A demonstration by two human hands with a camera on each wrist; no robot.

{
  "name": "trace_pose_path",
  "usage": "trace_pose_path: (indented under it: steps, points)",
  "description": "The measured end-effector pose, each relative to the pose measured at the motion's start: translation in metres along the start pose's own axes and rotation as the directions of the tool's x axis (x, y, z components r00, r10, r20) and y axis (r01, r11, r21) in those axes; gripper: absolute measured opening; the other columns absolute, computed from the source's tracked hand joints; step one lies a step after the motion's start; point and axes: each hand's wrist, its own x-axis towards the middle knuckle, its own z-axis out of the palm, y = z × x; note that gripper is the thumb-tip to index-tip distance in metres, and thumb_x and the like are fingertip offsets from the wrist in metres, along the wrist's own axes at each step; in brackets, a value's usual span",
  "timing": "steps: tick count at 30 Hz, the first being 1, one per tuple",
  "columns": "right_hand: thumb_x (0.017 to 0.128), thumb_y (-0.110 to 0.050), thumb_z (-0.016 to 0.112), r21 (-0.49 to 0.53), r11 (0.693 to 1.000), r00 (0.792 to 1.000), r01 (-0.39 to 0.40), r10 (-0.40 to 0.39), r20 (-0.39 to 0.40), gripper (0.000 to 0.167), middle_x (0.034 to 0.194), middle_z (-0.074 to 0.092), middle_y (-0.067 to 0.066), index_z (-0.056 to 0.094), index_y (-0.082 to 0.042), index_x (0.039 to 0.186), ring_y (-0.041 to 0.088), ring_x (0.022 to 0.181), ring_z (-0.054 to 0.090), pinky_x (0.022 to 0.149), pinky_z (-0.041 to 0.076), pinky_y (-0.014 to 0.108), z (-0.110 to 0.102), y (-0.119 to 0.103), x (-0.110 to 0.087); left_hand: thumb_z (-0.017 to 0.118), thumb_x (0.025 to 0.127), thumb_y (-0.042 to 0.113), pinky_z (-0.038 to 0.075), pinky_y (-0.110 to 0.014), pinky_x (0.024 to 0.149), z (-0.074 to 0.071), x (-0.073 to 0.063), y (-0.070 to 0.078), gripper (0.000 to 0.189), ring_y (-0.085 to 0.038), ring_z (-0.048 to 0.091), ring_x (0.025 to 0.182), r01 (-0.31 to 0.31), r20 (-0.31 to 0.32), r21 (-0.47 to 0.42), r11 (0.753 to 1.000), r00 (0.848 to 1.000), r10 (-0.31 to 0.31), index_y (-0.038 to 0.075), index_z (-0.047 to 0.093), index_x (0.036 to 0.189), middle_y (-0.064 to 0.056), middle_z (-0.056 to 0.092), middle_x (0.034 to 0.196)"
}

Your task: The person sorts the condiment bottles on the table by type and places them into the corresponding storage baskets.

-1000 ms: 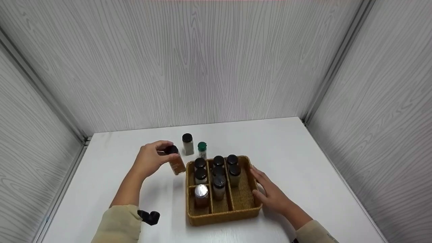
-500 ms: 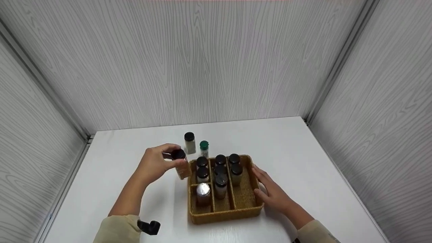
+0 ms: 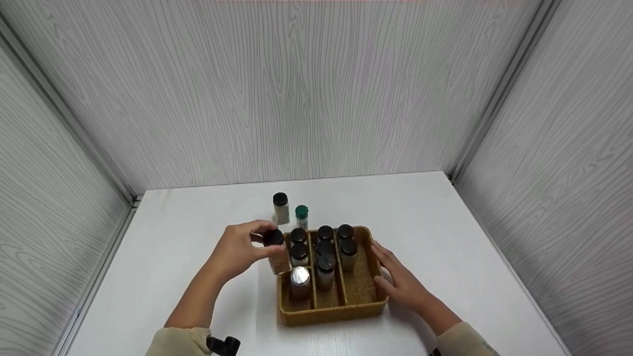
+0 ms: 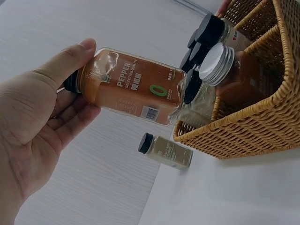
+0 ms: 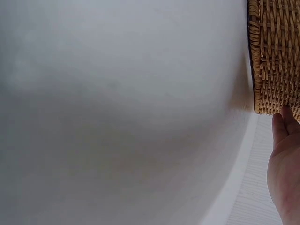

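Note:
My left hand [image 3: 242,251] pinches a glass pepper jar [image 4: 136,89] near its black cap, thumb on one side and fingers on the other. The jar holds orange-brown powder and hangs tilted over the left rim of a wicker basket [image 3: 332,315]. Against the basket's right wall rests my right hand [image 3: 401,283], fingers extended along the outside. Inside the basket, a silver-lidded jar [image 4: 218,64] stands in the front left compartment. Several black-capped jars [image 3: 326,269] fill parts of the other compartments.
Behind the basket on the white table [image 3: 435,222] stand a black-capped jar [image 3: 281,211] of pale powder and a small green-capped bottle [image 3: 301,218]. Grey wood-grain panels [image 3: 296,99] enclose the table at the back and sides.
My left hand has carried the pepper jar right and toward me, from beside the basket to over its left edge. The right hand has stayed at the basket's right side.

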Motion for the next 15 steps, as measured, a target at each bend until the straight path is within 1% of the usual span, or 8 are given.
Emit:
trace_pose_path:
  steps: [4,8,12,15]
  points:
    - [0.106,-0.013,0.068,0.003,1.000,1.000,0.004,-0.004,0.005,0.077,0.181,0.028,0.007,0.029,-0.011,0.172,0.033,0.165,0.032,0.124,0.047,0.056,-0.001,-0.002,0.000,0.095,0.085,0.030,0.068,-0.036,0.092,0.005,-0.007,0.005,0.047,-0.024,0.081,0.108,-0.047,0.001,0.000,0.999,0.999,0.047,0.017,0.078,0.127,0.000,0.083,0.118]
    - [0.106,-0.013,0.067,-0.002,1.000,1.000,0.004,-0.004,0.011,0.077,0.181,0.028,0.008,0.029,-0.011,0.173,0.035,0.164,0.033,0.124,0.047,0.057,-0.002,-0.003,-0.001,0.095,0.085,0.030,0.067,-0.030,0.092,0.010,-0.013,0.010,0.045,-0.019,0.081,0.105,-0.103,0.004,-0.004,0.995,0.995,0.103,0.016,0.079,0.124,0.002,0.083,0.116]
    - [0.107,-0.014,0.067,0.018,1.000,1.000,-0.011,0.011,0.021,0.077,0.182,0.026,0.007,0.028,-0.011,0.173,0.032,0.165,0.032,0.124,0.046,0.057,-0.002,-0.003,0.000,0.095,0.085,0.028,0.066,-0.028,0.091,0.016,-0.020,0.013,0.044,-0.018,0.081,0.105,-0.129,0.007,-0.023,0.991,0.992,0.129,0.012,0.079,0.123,-0.001,0.083,0.121]
    - [0.107,-0.013,0.067,0.021,1.000,1.000,-0.003,0.003,0.016,0.076,0.182,0.027,0.008,0.028,-0.011,0.173,0.032,0.164,0.033,0.124,0.048,0.055,-0.001,-0.003,0.000,0.095,0.085,0.026,0.066,-0.027,0.090,0.020,-0.026,0.015,0.043,-0.019,0.081,0.104,-0.140,0.010,-0.039,0.989,0.990,0.141,0.012,0.079,0.123,-0.004,0.082,0.123]
